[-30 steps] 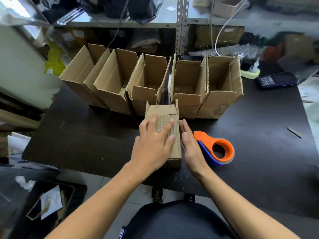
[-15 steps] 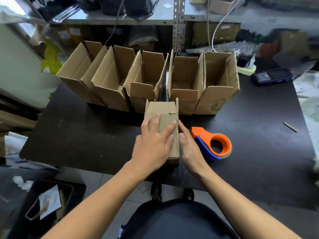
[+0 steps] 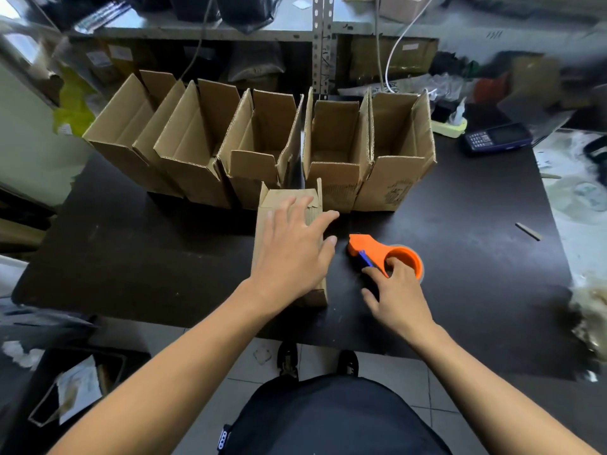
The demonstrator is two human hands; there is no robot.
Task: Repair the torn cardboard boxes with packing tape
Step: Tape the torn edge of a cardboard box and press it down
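Observation:
A small cardboard box (image 3: 279, 200) lies on its side near the front edge of the black table (image 3: 147, 254), its torn, ridged top layer showing. My left hand (image 3: 292, 252) presses flat on top of this box with fingers spread. Just to the right lies an orange tape dispenser (image 3: 371, 247) with a blue blade part. My right hand (image 3: 397, 298) touches it with its fingertips, one finger reaching into the ring and the thumb held apart.
Several open cardboard boxes (image 3: 394, 152) stand in a row right behind the small box. A dark phone (image 3: 497, 137) lies at the back right, cluttered shelves (image 3: 230, 31) rise behind, and a bin (image 3: 75, 385) sits on the floor at lower left.
My right hand left the side of the small box and moved right onto the tape dispenser. My left hand stayed flat on the box.

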